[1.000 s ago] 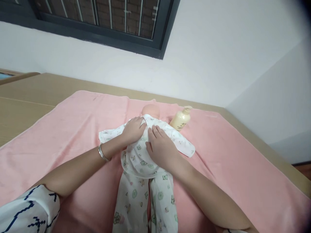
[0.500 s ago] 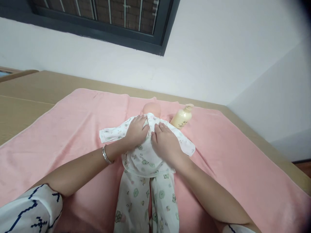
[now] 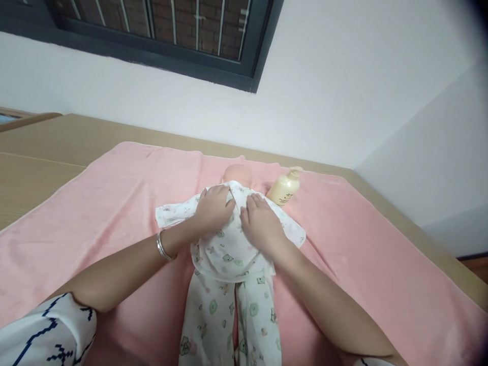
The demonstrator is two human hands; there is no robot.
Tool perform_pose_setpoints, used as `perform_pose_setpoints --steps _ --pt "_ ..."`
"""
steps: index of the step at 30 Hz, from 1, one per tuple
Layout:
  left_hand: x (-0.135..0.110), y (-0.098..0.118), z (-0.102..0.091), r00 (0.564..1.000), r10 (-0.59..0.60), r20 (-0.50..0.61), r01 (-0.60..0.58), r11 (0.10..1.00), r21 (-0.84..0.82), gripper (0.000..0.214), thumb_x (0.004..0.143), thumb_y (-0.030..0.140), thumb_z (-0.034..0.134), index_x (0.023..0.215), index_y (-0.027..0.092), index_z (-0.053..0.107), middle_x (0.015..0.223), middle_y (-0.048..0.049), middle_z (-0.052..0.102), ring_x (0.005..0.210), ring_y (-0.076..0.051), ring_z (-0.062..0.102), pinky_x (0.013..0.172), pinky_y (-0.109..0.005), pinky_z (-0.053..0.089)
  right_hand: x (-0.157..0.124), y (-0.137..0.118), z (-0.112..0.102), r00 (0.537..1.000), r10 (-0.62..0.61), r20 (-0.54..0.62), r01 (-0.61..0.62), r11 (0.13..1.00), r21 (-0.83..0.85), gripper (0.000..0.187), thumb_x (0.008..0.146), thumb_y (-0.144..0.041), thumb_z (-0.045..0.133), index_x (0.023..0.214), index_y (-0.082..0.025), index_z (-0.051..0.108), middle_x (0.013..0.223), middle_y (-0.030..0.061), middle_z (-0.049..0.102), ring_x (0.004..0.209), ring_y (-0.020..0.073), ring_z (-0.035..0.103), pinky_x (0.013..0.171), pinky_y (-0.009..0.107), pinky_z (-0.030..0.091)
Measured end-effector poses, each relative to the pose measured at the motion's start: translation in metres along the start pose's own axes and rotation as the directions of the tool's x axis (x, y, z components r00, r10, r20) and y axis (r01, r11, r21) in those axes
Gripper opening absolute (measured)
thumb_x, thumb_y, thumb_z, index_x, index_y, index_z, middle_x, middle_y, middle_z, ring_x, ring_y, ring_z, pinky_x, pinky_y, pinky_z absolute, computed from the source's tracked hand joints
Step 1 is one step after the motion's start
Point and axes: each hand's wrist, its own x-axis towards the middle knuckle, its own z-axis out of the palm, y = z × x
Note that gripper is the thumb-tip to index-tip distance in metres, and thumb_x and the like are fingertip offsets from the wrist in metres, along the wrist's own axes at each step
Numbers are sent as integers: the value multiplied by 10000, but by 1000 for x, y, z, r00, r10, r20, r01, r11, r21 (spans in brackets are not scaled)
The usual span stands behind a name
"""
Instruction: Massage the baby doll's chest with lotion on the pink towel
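Note:
A baby doll lies on its back or front, I cannot tell which, with its bald head point(image 3: 237, 174) away from me. It wears a white printed top point(image 3: 229, 256) and matching trousers point(image 3: 209, 315). My left hand point(image 3: 214, 209) rests on the left side of the upper top, fingers laid over the cloth and thumb toward the middle. On the right side of the chest lies my right hand point(image 3: 263, 223), its fingers stretched toward the shoulder. Both hands touch the top without gripping it. The sleeves spread out to either side.
A cream pump bottle point(image 3: 284, 188) leans or stands right of the doll's head. Beneath everything a pink sheet point(image 3: 354, 244) covers much of a wooden surface point(image 3: 87, 134). Behind are a white wall point(image 3: 324, 86) and a dark-framed barred window point(image 3: 249, 71).
My left hand has shifted slightly and its fingers look a little more drawn in. My right hand stays at nearly the same spot. The view has tilted slightly.

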Motion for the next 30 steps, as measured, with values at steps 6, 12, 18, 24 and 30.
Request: perform_pose_setpoints --steps 6,12,18,24,30 --pt "-2 1 10 997 45 -65 -41 997 70 389 965 260 379 1276 129 573 1361 -180 612 1298 -332 534 1104 -530 392 -4 -5 -11 999 -19 -44 22 996 81 387 1017 -314 358 1216 -114 623 1316 197 643 1317 312 530 1102 436 410" --pt "-32 21 17 973 208 -96 -192 970 149 382 942 178 394 1263 101 587 1393 -177 597 1373 -331 477 1142 -480 381 29 32 1 999 35 -17 -31 974 225 412 1036 -366 330 1268 -131 576 1312 159 642 1218 281 586 1037 417 446" --pt "0 0 0 999 33 -17 -33 999 11 326 951 293 415 1196 167 589 1260 -143 663 1195 -306 603 1025 -471 477 -6 -9 -5 997 -61 -56 64 997 52 418 995 -228 351 1295 -46 579 1419 230 571 1384 299 478 1175 441 334" --pt "-9 2 10 997 53 -50 -48 994 102 396 977 327 392 1262 110 561 1332 -213 602 1274 -351 544 1055 -509 443 2 1 -5 997 -37 -68 49 982 181 398 1010 -291 353 1297 -135 581 1420 158 591 1338 274 527 1125 414 398" --pt "-29 18 18 982 171 -86 -160 979 128 433 970 262 401 1346 87 525 1467 -228 503 1408 -378 410 1122 -551 382 21 21 3 994 86 -67 -74 984 165 420 1025 -325 320 1266 -85 566 1268 198 661 1153 311 625 994 425 478"
